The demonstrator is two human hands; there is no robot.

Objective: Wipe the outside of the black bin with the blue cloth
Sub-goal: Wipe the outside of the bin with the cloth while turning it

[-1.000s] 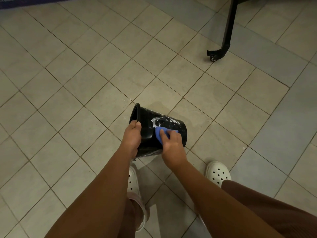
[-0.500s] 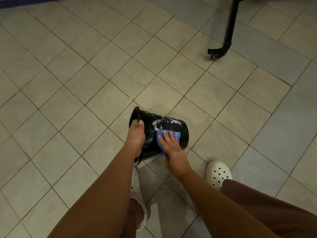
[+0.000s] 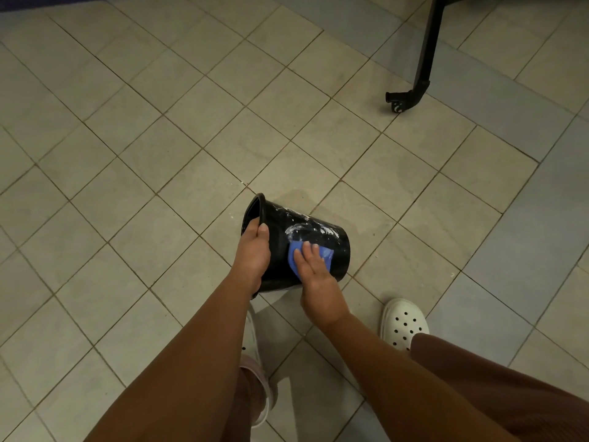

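The black bin (image 3: 331, 237) is held tipped on its side above the tiled floor, its open mouth facing left. White smears streak its upper outer wall. My left hand (image 3: 253, 253) grips the rim, thumb on the outside and fingers curled inside. My right hand (image 3: 314, 272) presses the blue cloth (image 3: 325, 252) flat against the bin's side with straight fingers. Part of the cloth is hidden under that hand.
Beige and grey floor tiles (image 3: 159, 161) spread all around. A black frame leg with a caster (image 3: 401, 102) stands at the upper right. My white clogs, the right one (image 3: 403, 323) and the left one (image 3: 253, 342), are just below the bin.
My right hand and the cloth have slid slightly along the bin's side, toward its base and back. The left hand keeps its grip on the rim.
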